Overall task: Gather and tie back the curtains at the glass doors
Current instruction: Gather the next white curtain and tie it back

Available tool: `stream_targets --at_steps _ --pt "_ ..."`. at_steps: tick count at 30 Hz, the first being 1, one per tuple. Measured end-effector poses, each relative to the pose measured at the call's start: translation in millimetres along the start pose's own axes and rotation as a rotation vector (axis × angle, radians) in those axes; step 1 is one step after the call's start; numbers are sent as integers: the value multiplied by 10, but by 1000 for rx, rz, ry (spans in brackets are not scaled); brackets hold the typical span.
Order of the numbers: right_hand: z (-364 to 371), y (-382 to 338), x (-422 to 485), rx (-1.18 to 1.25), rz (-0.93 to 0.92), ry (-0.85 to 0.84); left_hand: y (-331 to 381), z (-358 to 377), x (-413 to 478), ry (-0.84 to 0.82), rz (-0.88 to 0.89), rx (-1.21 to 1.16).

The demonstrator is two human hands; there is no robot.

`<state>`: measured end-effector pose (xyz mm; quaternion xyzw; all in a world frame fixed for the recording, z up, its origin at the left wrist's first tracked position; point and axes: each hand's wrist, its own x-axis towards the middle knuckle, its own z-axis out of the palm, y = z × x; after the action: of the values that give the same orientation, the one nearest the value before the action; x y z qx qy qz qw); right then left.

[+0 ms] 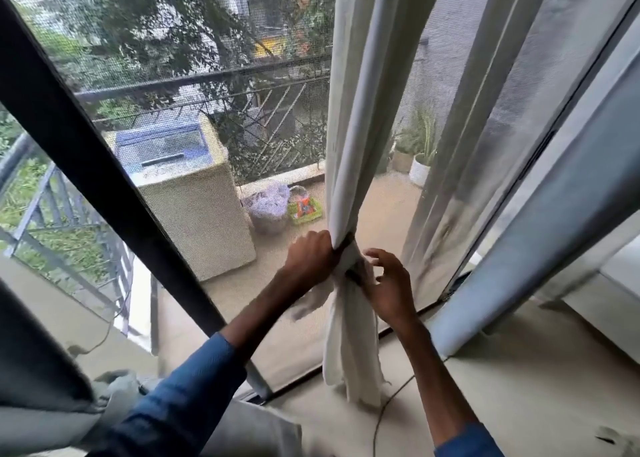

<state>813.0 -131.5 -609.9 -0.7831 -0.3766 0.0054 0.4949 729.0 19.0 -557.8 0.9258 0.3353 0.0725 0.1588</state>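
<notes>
A white curtain (360,120) hangs bunched into a narrow column in front of the screened glass door (207,110). At its waist a knot of the same fabric (353,266) pinches it in, and the loose tail (349,349) drops to the floor. My left hand (311,259) is closed around the bunched cloth just left of the knot. My right hand (388,283) is on the right side of the knot, fingers spread and curled, touching the fabric without a clear grip. A grey-blue curtain (540,235) hangs at the right, ungathered.
A dark door frame bar (86,165) runs diagonally at left. Outside on the balcony stand a washing machine (187,193), a laundry basket (268,207) and potted plants (419,165). A thin cord (384,408) lies on the floor by the curtain tail. A sheer panel (485,127) hangs behind.
</notes>
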Motion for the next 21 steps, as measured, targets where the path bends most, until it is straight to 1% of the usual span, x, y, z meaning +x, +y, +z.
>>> stream_targets --at_steps 1,3,6,8,10,12,14,15,16,18,20,21 --pt "-7 1 -20 14 28 36 -21 23 22 -2 -12 -48" --pt "-57 -28 -60 101 58 13 -31 33 55 -16 -55 -138" --pt "-104 -126 -133 233 -1 -185 33 -100 13 -46 -129 -260" --pt "-71 -181 -208 202 -93 -237 45 -144 -3 -104 -99 -247" --pt "-15 -219 -280 102 -171 -210 32 -131 -6 -138 -53 -249" --pt "23 -258 -322 7 -257 -141 39 -107 -12 -107 -59 -311" --pt "44 -250 -316 -27 -309 -80 51 -77 -26 -61 -88 -381" --pt "56 -206 -306 -16 -299 -56 54 -78 -48 -64 -110 -404" --pt "54 -166 -298 30 -253 -38 51 -79 -66 -80 -116 -413" --pt "27 -114 -272 217 -89 -18 -11 -96 -115 -76 -106 -367" --pt "-26 -128 -253 431 95 -24 -92 -88 -138 27 -62 -246" --pt "-33 -154 -250 508 172 -21 -115 -88 -155 90 -27 -227"
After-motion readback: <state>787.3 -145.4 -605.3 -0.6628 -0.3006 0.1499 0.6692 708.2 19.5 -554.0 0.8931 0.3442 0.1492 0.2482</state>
